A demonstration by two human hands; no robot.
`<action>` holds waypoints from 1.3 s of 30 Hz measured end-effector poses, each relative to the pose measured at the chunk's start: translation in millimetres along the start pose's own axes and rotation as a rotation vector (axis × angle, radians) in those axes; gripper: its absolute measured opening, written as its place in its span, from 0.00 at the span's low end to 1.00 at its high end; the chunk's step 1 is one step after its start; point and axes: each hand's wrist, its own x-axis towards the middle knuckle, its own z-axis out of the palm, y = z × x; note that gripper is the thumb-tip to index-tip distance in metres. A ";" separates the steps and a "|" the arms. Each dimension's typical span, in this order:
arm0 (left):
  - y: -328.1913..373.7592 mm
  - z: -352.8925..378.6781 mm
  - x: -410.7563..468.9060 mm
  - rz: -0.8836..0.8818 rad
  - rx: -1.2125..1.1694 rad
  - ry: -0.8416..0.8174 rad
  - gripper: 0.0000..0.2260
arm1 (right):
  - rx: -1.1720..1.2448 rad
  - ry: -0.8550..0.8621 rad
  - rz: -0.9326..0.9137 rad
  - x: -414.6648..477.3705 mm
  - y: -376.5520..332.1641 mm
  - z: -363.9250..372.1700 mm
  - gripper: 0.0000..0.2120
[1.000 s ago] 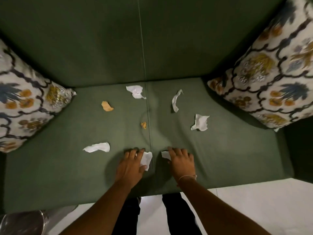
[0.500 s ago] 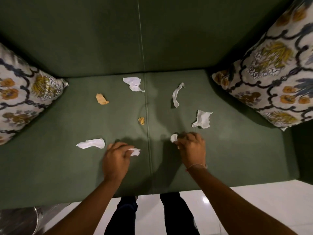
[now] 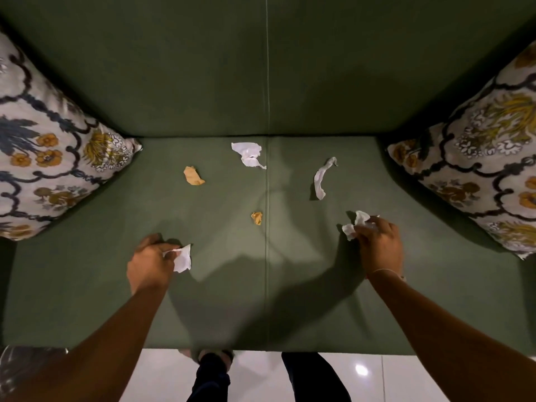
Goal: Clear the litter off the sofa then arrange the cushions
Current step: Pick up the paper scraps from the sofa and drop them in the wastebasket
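Note:
On the green sofa seat [image 3: 87, 300] my left hand [image 3: 149, 264] is shut on a white paper scrap [image 3: 183, 258] at the left of the middle. My right hand [image 3: 380, 246] is on the right side, closed on crumpled white scraps [image 3: 355, 226] that stick out past its fingers. Loose litter lies farther back: a torn white piece [image 3: 248, 154], a curled white strip [image 3: 321, 179], a tan scrap [image 3: 193, 176] and a small tan crumb [image 3: 257, 218] by the seat seam. A floral cushion [image 3: 52, 158] leans at the left end, another floral cushion [image 3: 478, 169] at the right end.
The sofa backrest [image 3: 203, 68] rises behind the seat. White floor tiles [image 3: 391, 378] run along the sofa's front edge, where my dark trouser legs [image 3: 211, 381] stand. A shiny metal object [image 3: 17, 364] sits at the bottom left corner.
My left hand moved left to where a white scrap lay; that scrap no longer shows. My right hand moved right and closed on the crumpled white piece there.

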 end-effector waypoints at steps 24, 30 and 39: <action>-330.6 -49.7 -108.8 -0.665 -0.531 0.069 0.05 | 0.444 -0.436 0.023 -280.6 -392.4 125.1 0.06; -468.0 -23.2 -104.2 -0.973 -0.550 0.071 0.12 | 0.381 -0.594 -0.109 -355.7 -534.6 209.9 0.08; -533.9 20.4 -29.5 -0.972 -0.617 -0.039 0.20 | 0.061 -0.789 -0.271 -360.2 -632.3 319.3 0.16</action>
